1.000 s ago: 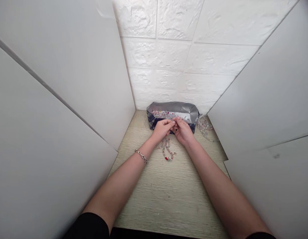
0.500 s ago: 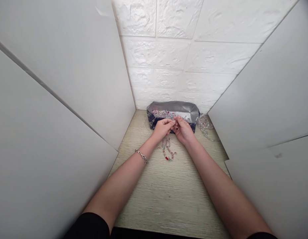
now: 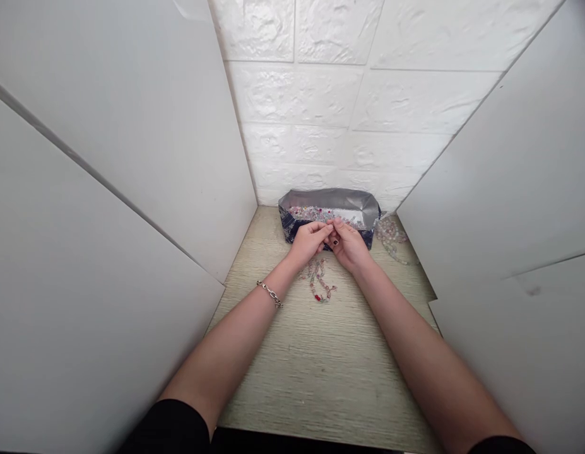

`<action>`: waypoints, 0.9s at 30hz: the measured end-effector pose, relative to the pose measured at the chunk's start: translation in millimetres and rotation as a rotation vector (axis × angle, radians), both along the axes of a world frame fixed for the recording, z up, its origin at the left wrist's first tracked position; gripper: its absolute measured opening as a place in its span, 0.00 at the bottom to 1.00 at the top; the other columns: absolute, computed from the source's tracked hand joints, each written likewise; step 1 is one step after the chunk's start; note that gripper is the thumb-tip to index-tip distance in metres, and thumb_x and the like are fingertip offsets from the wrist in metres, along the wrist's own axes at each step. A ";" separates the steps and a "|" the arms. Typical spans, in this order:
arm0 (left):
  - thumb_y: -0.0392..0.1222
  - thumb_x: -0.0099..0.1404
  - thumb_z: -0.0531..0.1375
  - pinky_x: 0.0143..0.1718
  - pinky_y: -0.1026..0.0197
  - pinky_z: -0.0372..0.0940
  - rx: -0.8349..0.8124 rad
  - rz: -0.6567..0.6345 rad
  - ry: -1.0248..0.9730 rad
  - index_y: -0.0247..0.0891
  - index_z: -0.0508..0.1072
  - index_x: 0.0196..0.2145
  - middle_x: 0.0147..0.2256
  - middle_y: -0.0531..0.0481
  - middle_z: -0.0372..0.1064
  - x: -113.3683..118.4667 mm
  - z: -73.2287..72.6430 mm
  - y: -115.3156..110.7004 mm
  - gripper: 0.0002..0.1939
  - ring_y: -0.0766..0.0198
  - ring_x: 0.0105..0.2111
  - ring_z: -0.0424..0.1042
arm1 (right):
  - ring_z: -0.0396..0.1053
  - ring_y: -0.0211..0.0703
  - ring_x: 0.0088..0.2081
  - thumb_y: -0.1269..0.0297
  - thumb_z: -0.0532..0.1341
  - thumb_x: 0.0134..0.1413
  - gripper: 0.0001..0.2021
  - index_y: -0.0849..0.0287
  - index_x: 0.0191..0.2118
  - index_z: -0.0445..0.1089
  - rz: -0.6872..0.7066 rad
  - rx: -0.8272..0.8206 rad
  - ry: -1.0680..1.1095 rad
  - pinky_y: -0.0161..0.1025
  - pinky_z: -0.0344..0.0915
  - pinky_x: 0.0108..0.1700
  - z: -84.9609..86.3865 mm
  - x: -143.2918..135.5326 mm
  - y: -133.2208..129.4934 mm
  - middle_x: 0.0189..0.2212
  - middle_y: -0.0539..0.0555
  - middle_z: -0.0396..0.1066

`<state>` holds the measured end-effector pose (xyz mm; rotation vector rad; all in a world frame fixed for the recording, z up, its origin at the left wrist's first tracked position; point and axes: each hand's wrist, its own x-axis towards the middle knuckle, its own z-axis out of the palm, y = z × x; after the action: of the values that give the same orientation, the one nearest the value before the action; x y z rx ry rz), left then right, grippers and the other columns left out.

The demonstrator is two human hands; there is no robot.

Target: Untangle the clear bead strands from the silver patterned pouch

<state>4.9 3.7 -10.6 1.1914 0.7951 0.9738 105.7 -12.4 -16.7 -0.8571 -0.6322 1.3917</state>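
Observation:
My left hand (image 3: 309, 243) and my right hand (image 3: 349, 247) meet at the fingertips over the front edge of a dark, silver-lined open container (image 3: 372, 234). Both hands are closed in a pinch; whatever sits between the fingertips is too small to make out. Small pink, clear and red beads (image 3: 308, 213) lie inside the container. Below my hands a beaded string (image 3: 315, 291) with a red bead near its lower bend rests on the table, its upper end hidden beneath my left hand.
More strung beads (image 3: 391, 238) lie on the table right of the container. A white brick-patterned wall (image 3: 315, 94) stands behind. Pale panels (image 3: 178, 126) rise close on the left and right (image 3: 524, 170) of the wooden table (image 3: 315, 372).
The whole view has shifted slightly, with the container and hands a little higher in it. My hands keep nearly the same pinched pose.

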 end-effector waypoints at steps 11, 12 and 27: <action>0.45 0.51 0.57 0.10 0.69 0.42 -0.033 -0.010 -0.047 0.33 0.64 0.22 0.16 0.58 0.57 -2.4 1.7 0.3 0.11 0.79 0.10 0.52 | 0.56 0.29 0.17 0.58 0.65 0.32 0.12 0.61 0.24 0.69 -0.055 0.028 -0.066 0.29 0.54 0.18 0.6 -5.9 0.0 0.15 0.46 0.61; 0.45 0.51 0.57 0.10 0.69 0.42 -0.035 -0.012 -0.045 0.33 0.64 0.22 0.16 0.57 0.57 -2.5 1.6 0.4 0.11 0.79 0.10 0.52 | 0.56 0.29 0.17 0.58 0.65 0.33 0.12 0.60 0.24 0.68 -0.064 0.030 -0.064 0.30 0.54 0.18 0.3 -6.0 0.0 0.15 0.45 0.60; 0.45 0.51 0.57 0.10 0.70 0.43 -0.057 -0.014 -0.025 0.33 0.62 0.22 0.16 0.58 0.57 -2.2 2.1 0.5 0.11 0.79 0.10 0.52 | 0.57 0.30 0.18 0.58 0.64 0.33 0.11 0.61 0.24 0.69 -0.063 0.019 -0.067 0.30 0.53 0.19 0.5 -5.8 -0.7 0.15 0.46 0.62</action>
<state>2.7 4.2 -8.5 1.1325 0.7892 0.9466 99.9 -13.1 -16.2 -0.9044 -0.6629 1.3030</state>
